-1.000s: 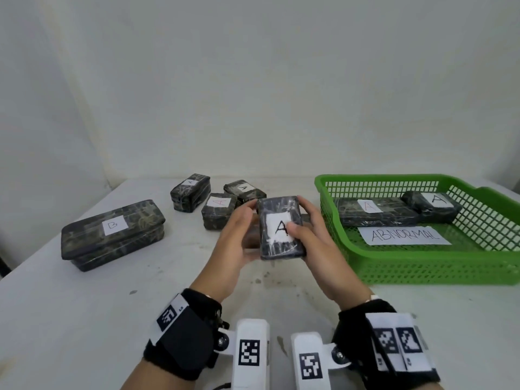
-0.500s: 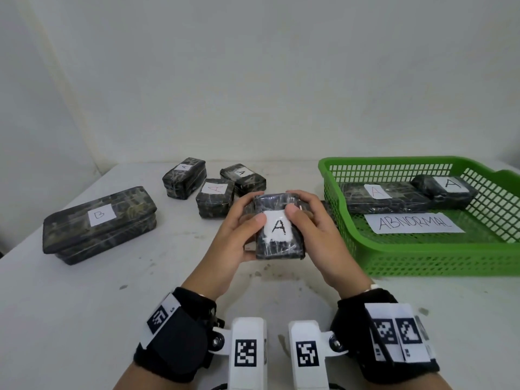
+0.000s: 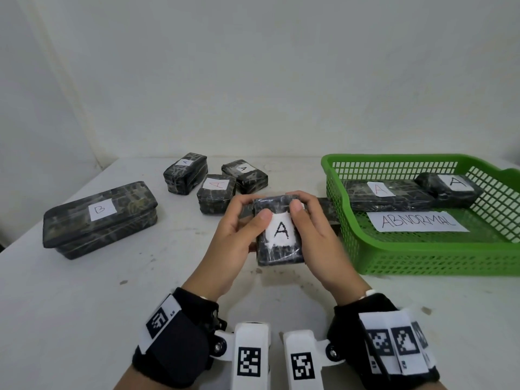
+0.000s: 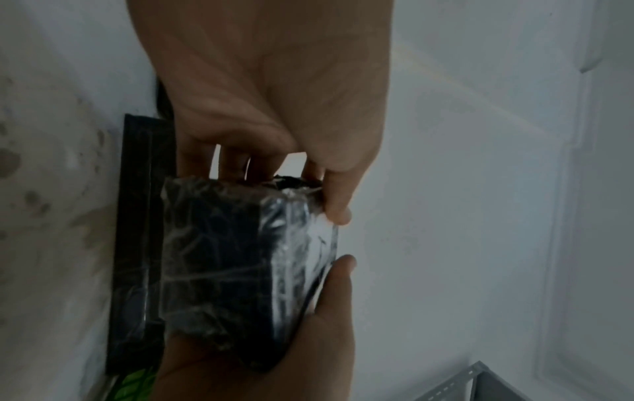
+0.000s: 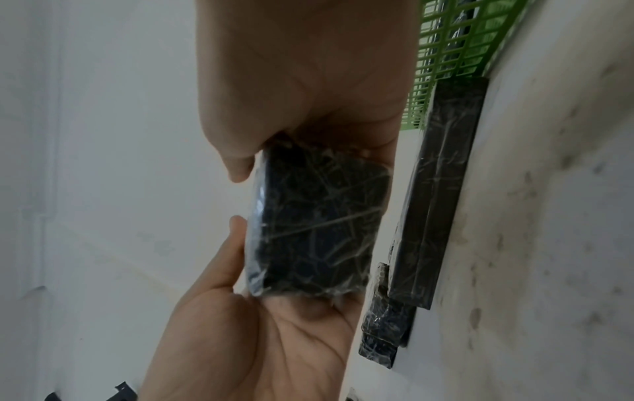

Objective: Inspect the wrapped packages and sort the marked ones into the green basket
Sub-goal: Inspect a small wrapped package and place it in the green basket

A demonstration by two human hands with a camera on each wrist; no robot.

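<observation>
Both hands hold a small dark film-wrapped package [image 3: 278, 250] above the table's middle, its white label with a black "A" facing up. My left hand [image 3: 239, 232] grips its left side, thumb on the label's top corner. My right hand [image 3: 312, 232] grips the right side, thumb on the top edge. The left wrist view shows the package [image 4: 223, 266] between the left hand [image 4: 274, 108] and the right hand [image 4: 274, 352]. In the right wrist view the package [image 5: 319, 225] sits between both palms. The green basket [image 3: 436, 257] stands just right of my hands.
The basket holds two "A" packages [image 3: 391, 197] [image 3: 447, 187] and an "ABNORMAL" sheet [image 3: 416, 220]. Three small "A" packages [image 3: 185, 174] [image 3: 244, 175] [image 3: 215, 194] and a large "B" box [image 3: 98, 218] lie at the left. A flat dark package [image 3: 327, 206] lies against the basket behind my hands.
The package has stayed in both hands and been turned slightly. My left thumb has slid up onto the label's corner and my right thumb to the top edge.
</observation>
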